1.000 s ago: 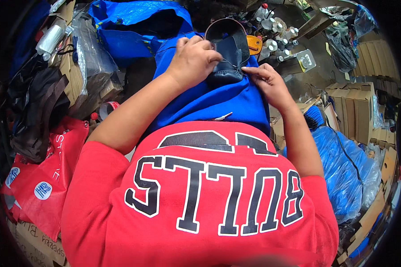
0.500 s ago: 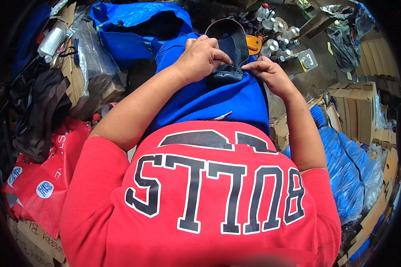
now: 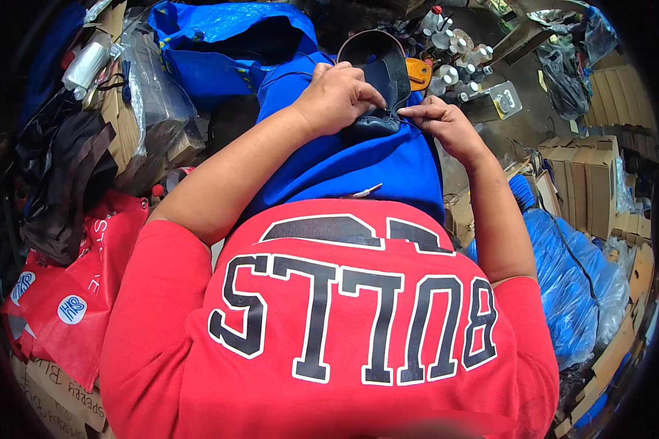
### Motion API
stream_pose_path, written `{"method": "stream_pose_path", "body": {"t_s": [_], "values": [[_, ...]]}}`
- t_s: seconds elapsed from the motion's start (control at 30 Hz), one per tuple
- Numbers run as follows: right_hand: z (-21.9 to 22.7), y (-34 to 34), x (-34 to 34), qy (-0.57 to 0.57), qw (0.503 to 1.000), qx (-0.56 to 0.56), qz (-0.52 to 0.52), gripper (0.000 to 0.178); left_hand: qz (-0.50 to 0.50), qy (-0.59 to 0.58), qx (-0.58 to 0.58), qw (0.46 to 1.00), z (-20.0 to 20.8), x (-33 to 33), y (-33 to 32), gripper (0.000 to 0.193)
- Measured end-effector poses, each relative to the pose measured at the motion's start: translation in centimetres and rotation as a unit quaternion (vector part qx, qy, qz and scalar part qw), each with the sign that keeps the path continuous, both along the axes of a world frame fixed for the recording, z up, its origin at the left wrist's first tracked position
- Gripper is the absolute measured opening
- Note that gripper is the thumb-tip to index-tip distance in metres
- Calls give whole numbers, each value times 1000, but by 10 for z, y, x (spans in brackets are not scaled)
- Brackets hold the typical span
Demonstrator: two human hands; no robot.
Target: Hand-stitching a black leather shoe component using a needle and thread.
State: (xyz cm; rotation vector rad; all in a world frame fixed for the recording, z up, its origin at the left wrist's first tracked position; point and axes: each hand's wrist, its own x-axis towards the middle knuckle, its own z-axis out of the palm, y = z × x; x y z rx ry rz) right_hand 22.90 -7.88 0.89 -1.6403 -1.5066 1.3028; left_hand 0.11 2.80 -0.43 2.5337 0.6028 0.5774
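On my lap, over blue cloth [image 3: 329, 168], lies a black leather piece [image 3: 371, 127] with a curled front and a raised flap; its exact kind is unclear. My left hand [image 3: 340, 96] bends over its left side, thumb and fingers pinched on the leather. From the right, my right hand [image 3: 439, 121] pinches at its edge, where thin dark strands or folds gather; whether it grips a thread there is too small to tell. A dark band with a brownish rim [image 3: 370, 35] arches behind the piece. Beside it rests an orange-yellow hard piece [image 3: 417, 74].
White-capped bottles [image 3: 458, 44] stand ahead to the right. An open blue bag [image 3: 205, 69] lies ahead to the left. Cardboard boxes [image 3: 582, 175] and a blue plastic bag [image 3: 556, 285] crowd the right; a red bag [image 3: 80, 307] and wrapped stacks [image 3: 161, 95] crowd the left.
My left hand has shifted slightly to the right and down on the leather. My right hand stays pinched in nearly the same place.
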Motion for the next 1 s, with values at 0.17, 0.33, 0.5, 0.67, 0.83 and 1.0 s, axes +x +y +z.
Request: {"method": "stream_pose_path", "body": {"t_s": [0.17, 0.33, 0.5, 0.67, 0.83, 1.0], "values": [[-5, 2, 0, 20, 1000, -8, 0, 33, -95, 11, 43, 994, 11, 13, 15, 13], [-1, -12, -12, 11, 999, 15, -32, 29, 22, 36, 28, 999, 17, -9, -12, 19], [-5, -12, -16, 182, 974, -72, -116, 32, 95, 122, -126, 980, 20, -1, -13, 16], [-8, -8, -20, 188, 972, -54, -130, 27, 91, 132, -200, 967, 17, 11, -9, 16], [-2, 7, -21, 60, 994, -38, -86, 16, 59, 167, -236, 955, 18, 21, -4, 13], [1, 14, -18, 96, 994, -24, -49, 13, 3, 174, -100, 980, 31, 24, -1, 10]]}}
